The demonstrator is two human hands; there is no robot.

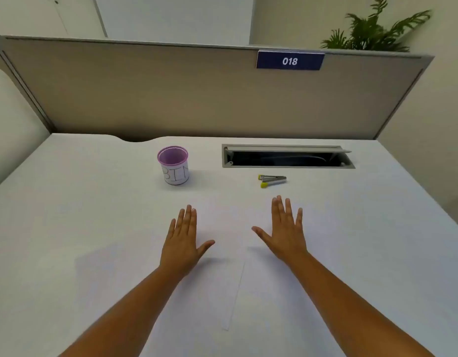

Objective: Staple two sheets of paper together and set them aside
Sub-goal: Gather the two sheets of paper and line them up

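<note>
White sheets of paper (pixel 217 287) lie on the white desk in front of me, barely distinct from it; one long edge runs down the middle near the front. My left hand (pixel 182 240) lies flat, fingers straight and spread, on the left part of the paper. My right hand (pixel 284 233) lies flat in the same way to the right. A small metal tool with yellow tips (pixel 271 180), possibly the stapler, rests on the desk just beyond my right fingertips, apart from them.
A purple-rimmed cup labelled "BIN" (pixel 173 164) stands at the back left of centre. An open cable slot (pixel 287 157) is set into the white desk (pixel 377 228) at the back right. A grey partition (pixel 171 94) closes off the far edge.
</note>
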